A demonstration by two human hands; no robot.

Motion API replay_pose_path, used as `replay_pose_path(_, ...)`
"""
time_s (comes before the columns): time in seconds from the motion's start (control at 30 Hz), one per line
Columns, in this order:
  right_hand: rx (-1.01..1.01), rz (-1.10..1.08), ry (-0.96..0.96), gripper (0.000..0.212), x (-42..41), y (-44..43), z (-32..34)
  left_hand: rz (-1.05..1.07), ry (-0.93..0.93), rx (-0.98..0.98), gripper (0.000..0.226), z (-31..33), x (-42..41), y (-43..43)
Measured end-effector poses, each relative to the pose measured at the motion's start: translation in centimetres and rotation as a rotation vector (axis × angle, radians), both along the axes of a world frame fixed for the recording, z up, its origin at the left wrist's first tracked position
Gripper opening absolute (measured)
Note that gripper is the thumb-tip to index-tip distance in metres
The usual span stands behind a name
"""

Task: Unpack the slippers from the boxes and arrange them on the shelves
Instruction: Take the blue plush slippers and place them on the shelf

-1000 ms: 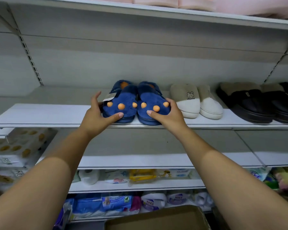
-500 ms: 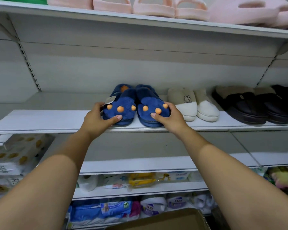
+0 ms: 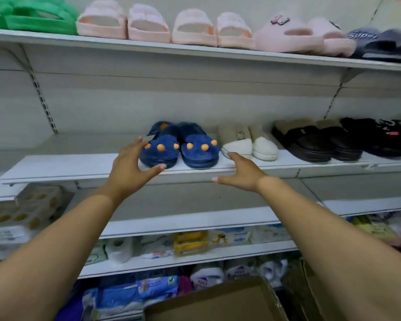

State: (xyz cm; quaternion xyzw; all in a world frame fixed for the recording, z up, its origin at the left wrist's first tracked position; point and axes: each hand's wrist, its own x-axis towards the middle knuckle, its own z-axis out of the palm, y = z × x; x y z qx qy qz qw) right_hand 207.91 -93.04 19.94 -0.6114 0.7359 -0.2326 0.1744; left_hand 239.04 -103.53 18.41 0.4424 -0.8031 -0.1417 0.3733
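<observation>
A pair of fuzzy dark blue slippers (image 3: 180, 147) with orange nubs on the toes stands side by side on the middle white shelf (image 3: 56, 165), toes toward me. My left hand (image 3: 130, 167) is open just left of the pair, fingertips near the left slipper's side and thumb near its toe. My right hand (image 3: 239, 172) is open in front of the shelf edge, off the right slipper, holding nothing. A brown cardboard box (image 3: 213, 302) sits open at the bottom.
Beige slippers (image 3: 248, 142) and several black ones (image 3: 322, 140) stand right of the blue pair. The top shelf (image 3: 195, 50) carries green, pink and dark slippers. Lower shelves hold packaged goods (image 3: 190, 242). The middle shelf left of the blue pair is bare.
Both hands have let go of the blue slippers and drawn back toward me. The slippers stay on the shelf. The camera tilted up, showing more of the top shelf.
</observation>
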Motion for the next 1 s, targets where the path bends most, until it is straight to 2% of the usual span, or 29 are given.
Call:
replay_pose_path(0.13, -0.025, -0.032, 0.079, 0.108, 0.2, 3.3, 1.2, -0.047, -0.090, -0.088, 0.074, 2.1, -0.3, 2.8)
replay_pose_path(0.23, -0.090, -0.002, 0.123, 0.100, 0.3, 6.1, 1.8, -0.033, -0.177, -0.151, 0.078, 3.0, -0.8, 4.7)
replay_pose_path(0.4, -0.020, 0.004, 0.227, 0.100, 0.2, 11.5, 1.3, -0.065, -0.325, -0.200, 0.081, 2.8, -2.1, 8.7)
replay_pose_path(0.73, -0.060, -0.053, 0.280, 0.090, -3.2, 21.5, 1.9, -0.248, -0.355, -0.227, 0.082, 3.6, -7.6, 17.1)
replay_pose_path(1.0, -0.034, -0.163, 0.314, 0.093, -11.5, 29.3, 0.7, -0.351, -0.370, -0.254, 0.080, 3.7, -17.2, 22.9)
